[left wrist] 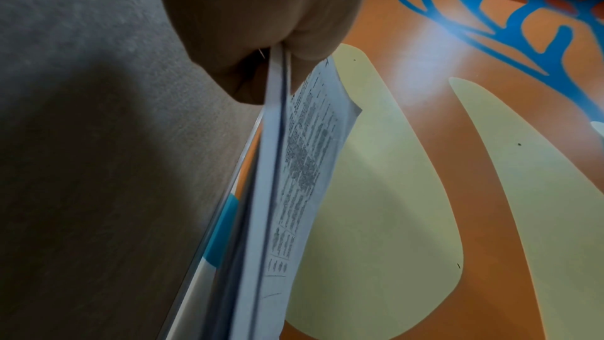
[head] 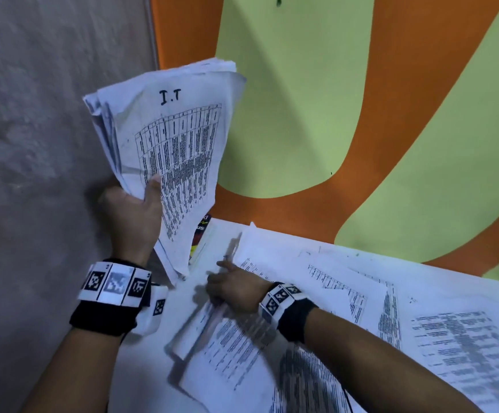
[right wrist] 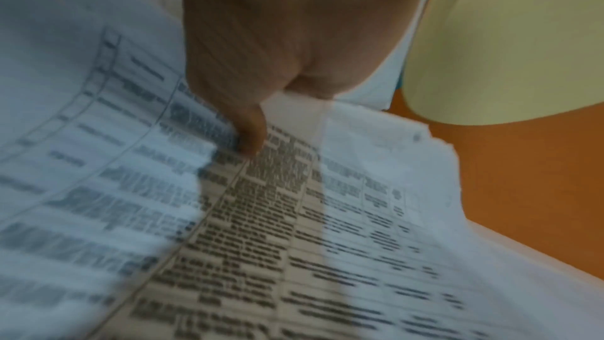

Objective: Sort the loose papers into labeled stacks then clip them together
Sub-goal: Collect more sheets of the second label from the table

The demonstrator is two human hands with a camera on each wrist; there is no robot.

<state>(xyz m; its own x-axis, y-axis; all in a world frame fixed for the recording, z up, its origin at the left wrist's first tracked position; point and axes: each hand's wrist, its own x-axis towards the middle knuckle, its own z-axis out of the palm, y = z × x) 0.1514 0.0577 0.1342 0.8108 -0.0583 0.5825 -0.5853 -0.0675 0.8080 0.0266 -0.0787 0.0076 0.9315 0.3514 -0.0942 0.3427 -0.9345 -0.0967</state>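
Observation:
My left hand (head: 141, 201) holds up a crumpled stack of printed papers (head: 176, 138) by its lower edge, thumb on the front sheet, which is hand-lettered "I.T" at the top. The left wrist view shows the stack (left wrist: 294, 177) edge-on, pinched in the left hand (left wrist: 261, 43). My right hand (head: 230, 289) lies low on the loose sheets (head: 361, 293) spread over the table, index finger stretched forward. A blurred sheaf (head: 212, 338) lies under it. In the right wrist view a fingertip (right wrist: 251, 138) touches a printed table sheet (right wrist: 294, 229); blur hides the other fingers.
Printed sheets cover most of the white table (head: 141, 368). A colourful book (head: 201, 234) lies at the table's far left edge, partly behind the raised stack. A grey wall (head: 33, 144) stands to the left and an orange and green wall (head: 302, 114) behind the table.

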